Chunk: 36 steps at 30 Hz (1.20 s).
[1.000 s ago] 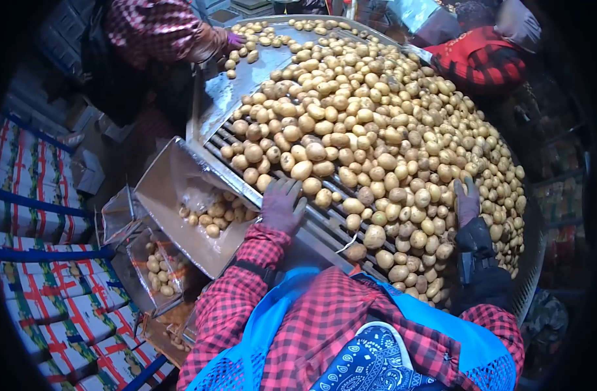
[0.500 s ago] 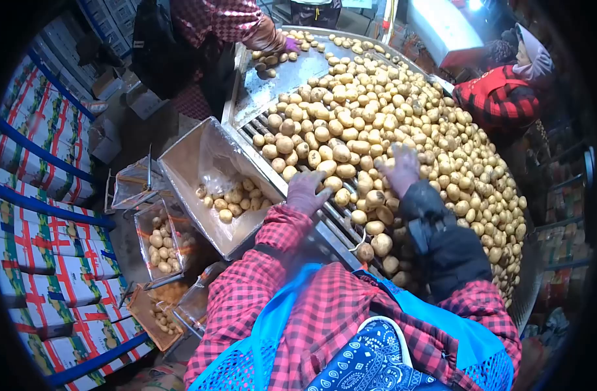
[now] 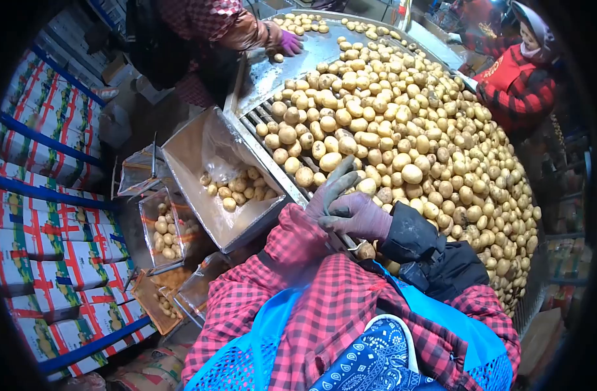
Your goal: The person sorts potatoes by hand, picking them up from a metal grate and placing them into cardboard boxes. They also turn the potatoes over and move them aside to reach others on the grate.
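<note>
My left hand (image 3: 331,193), gloved, points its stretched fingers over the near edge of the sorting table (image 3: 315,55), with potatoes (image 3: 412,174) just beyond the fingertips. Crossing in front of it, my right hand (image 3: 367,217) presses bent fingers against the left hand near its thumb and wrist. Whether those fingers pinch the glove or something small is hidden. No potato shows in either hand. Under both hands run the metal bars at the table's rim.
Left of the table stands a plastic-lined box (image 3: 181,153) partly filled with potatoes. Smaller crates (image 3: 142,228) with potatoes sit beyond it. Printed cartons (image 3: 83,264) are stacked at far left. One co-worker's gloved hand (image 3: 291,43) rests on the table; another co-worker (image 3: 517,85) stands at right.
My hands were apart over the potatoes; the right has come left and down to touch the left. Potatoes near the front bars have shifted away. The co-worker's gloved hand has fewer potatoes around it.
</note>
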Available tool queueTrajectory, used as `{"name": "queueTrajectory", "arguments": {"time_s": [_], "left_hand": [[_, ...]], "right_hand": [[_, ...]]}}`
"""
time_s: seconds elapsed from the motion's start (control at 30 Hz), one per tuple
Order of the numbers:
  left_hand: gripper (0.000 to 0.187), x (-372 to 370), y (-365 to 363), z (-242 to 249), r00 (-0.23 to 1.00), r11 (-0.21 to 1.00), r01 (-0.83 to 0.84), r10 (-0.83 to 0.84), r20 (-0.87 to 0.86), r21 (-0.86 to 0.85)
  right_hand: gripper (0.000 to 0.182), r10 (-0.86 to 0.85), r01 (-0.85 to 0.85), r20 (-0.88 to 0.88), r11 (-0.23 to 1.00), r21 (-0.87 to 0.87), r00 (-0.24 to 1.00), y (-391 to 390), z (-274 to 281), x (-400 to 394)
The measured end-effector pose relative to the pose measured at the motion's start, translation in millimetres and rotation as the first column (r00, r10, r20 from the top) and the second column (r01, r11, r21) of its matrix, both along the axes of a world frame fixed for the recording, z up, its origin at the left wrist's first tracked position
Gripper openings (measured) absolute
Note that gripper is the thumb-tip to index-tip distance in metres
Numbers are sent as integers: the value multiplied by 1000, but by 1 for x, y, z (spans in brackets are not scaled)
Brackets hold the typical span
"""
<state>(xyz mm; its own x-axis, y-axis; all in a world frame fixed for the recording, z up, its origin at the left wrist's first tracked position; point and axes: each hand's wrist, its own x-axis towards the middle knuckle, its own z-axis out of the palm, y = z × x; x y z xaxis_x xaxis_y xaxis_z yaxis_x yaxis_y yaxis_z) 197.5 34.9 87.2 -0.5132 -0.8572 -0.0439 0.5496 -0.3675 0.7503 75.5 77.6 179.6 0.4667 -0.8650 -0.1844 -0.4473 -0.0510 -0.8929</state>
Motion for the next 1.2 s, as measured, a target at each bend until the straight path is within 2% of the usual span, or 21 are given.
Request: {"name": "queueTrajectory", "arguments": {"time_s": [0.07, 0.13, 0.2, 0.27, 0.33, 0.4, 0.47, 0.5, 0.57, 0.6, 0.63, 0.73, 0.77, 0.8, 0.87, 0.93, 0.97, 1.0, 1.13, 1.17, 1.2], "left_hand": [[62, -6, -19, -13, 998, 995, 61, -58, 37, -82], [67, -5, -42, -2, 878, 953, -194, 274, 393, -232], [81, 4, -68, 2, 543, 775, -222, 602, 585, -592], [83, 25, -101, -7, 105, 561, -64, 826, 554, -825], [79, 36, -133, -28, -62, 618, 48, 786, 615, -785], [78, 51, -159, -42, -51, 670, 194, 736, 675, -716], [71, 60, -172, -41, 21, 840, 221, 505, 863, -496], [67, 65, -170, -38, 260, 872, 81, 449, 855, -482], [59, 69, -159, -37, 756, 945, -225, 324, 569, -239], [56, 69, -150, -28, 917, 950, -311, 300, 263, 0], [51, 75, -133, -5, 978, 968, -208, 202, 55, 142], [48, 84, -93, 6, 942, 963, -121, 188, -277, 241], [48, 85, -87, 9, 819, 942, 86, 118, -562, 323], [52, 81, -78, 8, 859, 950, -67, 211, -467, 306], [57, 87, -70, 8, 782, 930, 101, 145, -606, 353], [50, 96, -59, 7, 807, 919, 80, 168, -566, 387], [49, 105, -57, 1, 886, 916, -106, 264, -381, 387], [48, 114, -56, -5, 912, 892, -286, 365, -185, 351], [57, 193, -51, -8, 896, 888, -442, 443, 23, 124], [56, 214, -54, -20, 495, 787, -524, 593, 635, -326], [56, 225, -54, -28, -241, 702, -223, 633, 736, -677]], "right_hand": [[28, 18, -23, -50, 994, -107, 999, -4, -12, -4], [33, -107, 116, -138, 991, 66, 985, -8, -10, -1], [34, -170, 162, -175, 985, -60, 970, -8, -27, 0], [22, -295, 273, -161, 951, -145, 942, -1, -51, -3], [29, -221, 172, -281, 967, -190, 934, -6, -60, -19], [41, -456, 253, -292, 807, -534, 841, -8, -82, -33], [44, -532, 233, -323, 732, -641, 783, -12, -104, -46], [48, -515, 223, -387, 776, -590, 765, -15, -106, -53], [55, -478, 189, -471, 822, -537, 741, -16, -107, -67], [55, -473, 181, -472, 822, -540, 744, -19, -107, -69], [55, -502, 192, -478, 807, -559, 721, -24, -111, -67], [57, -528, 220, -515, 811, -543, 676, -19, -121, -58], [57, -557, 226, -490, 782, -581, 670, -20, -131, -59], [57, -582, 233, -469, 757, -610, 664, -18, -135, -57], [56, -601, 243, -470, 746, -621, 646, -18, -143, -58], [54, -593, 232, -480, 752, -617, 646, -20, -142, -59], [54, -609, 234, -457, 731, -641, 648, -20, -145, -60], [53, -622, 233, -437, 710, -665, 649, -20, -149, -62], [50, -624, 227, -401, 687, -690, 670, -20, -143, -61], [50, -623, 230, -408, 694, -683, 667, -20, -140, -59], [50, -624, 232, -415, 697, -679, 662, -18, -143, -60]]}}
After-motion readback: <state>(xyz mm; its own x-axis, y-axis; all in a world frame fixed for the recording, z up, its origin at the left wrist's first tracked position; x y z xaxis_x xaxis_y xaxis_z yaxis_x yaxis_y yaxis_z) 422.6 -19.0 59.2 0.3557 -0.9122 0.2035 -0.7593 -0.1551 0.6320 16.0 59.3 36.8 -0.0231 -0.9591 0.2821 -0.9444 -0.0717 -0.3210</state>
